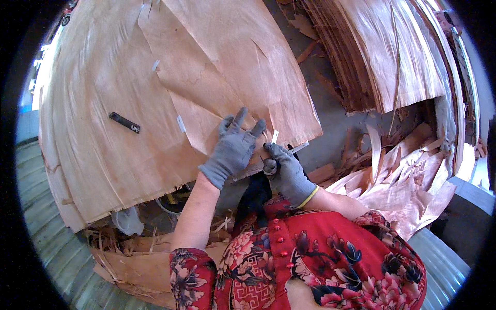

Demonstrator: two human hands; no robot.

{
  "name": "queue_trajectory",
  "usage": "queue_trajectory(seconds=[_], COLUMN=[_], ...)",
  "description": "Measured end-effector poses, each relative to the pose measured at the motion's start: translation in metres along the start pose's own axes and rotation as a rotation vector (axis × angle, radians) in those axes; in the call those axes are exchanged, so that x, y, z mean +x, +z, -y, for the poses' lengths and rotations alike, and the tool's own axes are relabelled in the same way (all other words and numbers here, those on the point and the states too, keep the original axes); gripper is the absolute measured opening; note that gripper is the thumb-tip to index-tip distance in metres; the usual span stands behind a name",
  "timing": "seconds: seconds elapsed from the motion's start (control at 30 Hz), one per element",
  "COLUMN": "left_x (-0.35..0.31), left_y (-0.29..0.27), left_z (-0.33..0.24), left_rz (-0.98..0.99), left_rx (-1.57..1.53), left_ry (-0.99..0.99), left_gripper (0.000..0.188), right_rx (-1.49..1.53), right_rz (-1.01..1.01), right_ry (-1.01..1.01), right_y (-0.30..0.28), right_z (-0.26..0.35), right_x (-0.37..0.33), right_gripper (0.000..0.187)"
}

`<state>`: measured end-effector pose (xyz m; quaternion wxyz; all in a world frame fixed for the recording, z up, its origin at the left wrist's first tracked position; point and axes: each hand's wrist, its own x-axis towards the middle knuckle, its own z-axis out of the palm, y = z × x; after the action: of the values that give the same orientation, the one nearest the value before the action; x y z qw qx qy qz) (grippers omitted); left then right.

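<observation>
A stack of thin, pale brown wood veneer sheets [139, 150] lies before me, its top sheet creased and overlapping. My left hand [230, 152], in a grey glove, lies on the veneer near its front edge with the fingers spread. Just right of it, my right hand [290, 175], also gloved, is closed in a pinch at the sheet's edge; what it grips is mostly hidden. A white strip [275, 136] shows at its fingertips, and a narrow whitish flat piece [299, 147] sticks out beside it. Other white strips [181, 124] sit along the overlap.
A short black bar [124, 122] rests on the veneer at left. Another veneer stack [398, 57] stands at the far right, with torn veneer scraps [398, 178] heaped in front of it. More scraps [139, 263] and a clear plastic bag [127, 221] lie below the near edge.
</observation>
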<state>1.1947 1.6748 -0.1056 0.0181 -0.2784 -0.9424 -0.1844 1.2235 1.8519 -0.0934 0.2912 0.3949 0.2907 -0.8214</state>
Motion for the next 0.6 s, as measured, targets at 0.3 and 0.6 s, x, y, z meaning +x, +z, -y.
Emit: queue_trajectory(seconds=[0.3, 0.6], left_x=[-0.002, 0.001], left_y=[0.007, 0.009], left_z=[-0.006, -0.005], left_rz=[-0.147, -0.226], left_rx=[-0.088, -0.262], left_ry=[-0.064, -0.162], left_gripper=[0.059, 0.078], right_rx=[-0.935, -2.007], right_rz=[0.248, 0.443], right_ry=[-0.283, -0.511], right_y=[-0.019, 0.047], right_z=[0.063, 0.11], right_x=[-0.034, 0.036], right_gripper=[0.024, 0.018])
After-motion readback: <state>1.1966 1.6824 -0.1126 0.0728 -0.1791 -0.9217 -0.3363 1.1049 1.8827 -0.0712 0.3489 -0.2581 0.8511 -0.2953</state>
